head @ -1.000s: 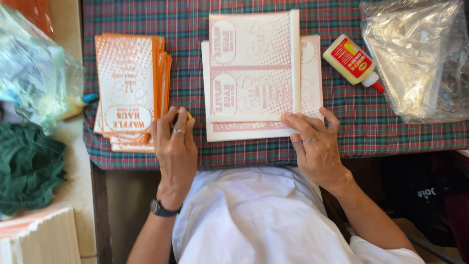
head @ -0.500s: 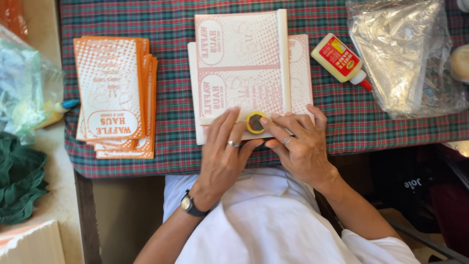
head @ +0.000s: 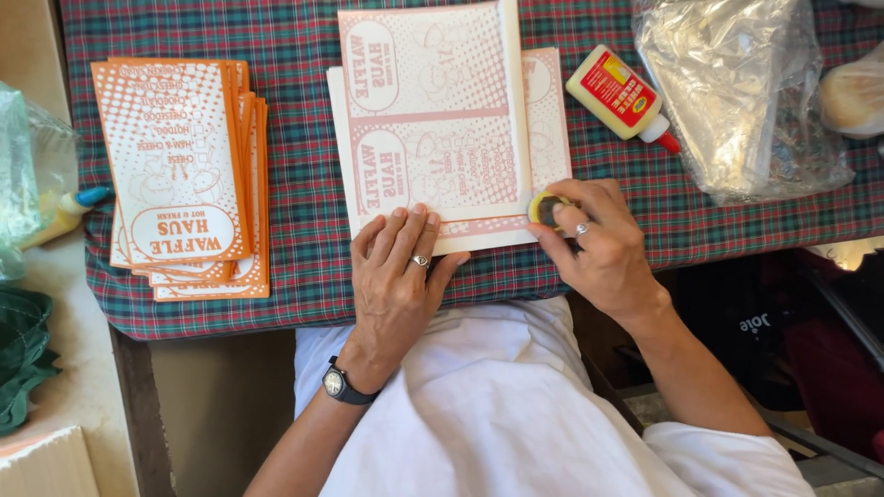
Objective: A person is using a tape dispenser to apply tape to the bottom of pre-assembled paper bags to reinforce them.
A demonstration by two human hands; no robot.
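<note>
My left hand (head: pixel 398 272) lies flat, fingers together, on the near edge of a stack of white paper sheets (head: pixel 433 129) printed in pale orange on the plaid table. My right hand (head: pixel 599 247) pinches a small round yellow object (head: pixel 545 208) against the lower right corner of the sheets. The top sheet looks folded along its right side. A watch sits on my left wrist and both hands wear a ring.
A pile of finished orange paper bags (head: pixel 184 170) lies at the left. A glue bottle (head: pixel 622 97) with a red tip rests right of the sheets, beside a crumpled clear plastic bag (head: pixel 741 97). The plaid tablecloth (head: pixel 295 258) ends near my lap.
The yellow object has gone from beside my left hand to my right hand and slid right along the sheets' lower edge. My left hand moved from the table's edge onto the sheets.
</note>
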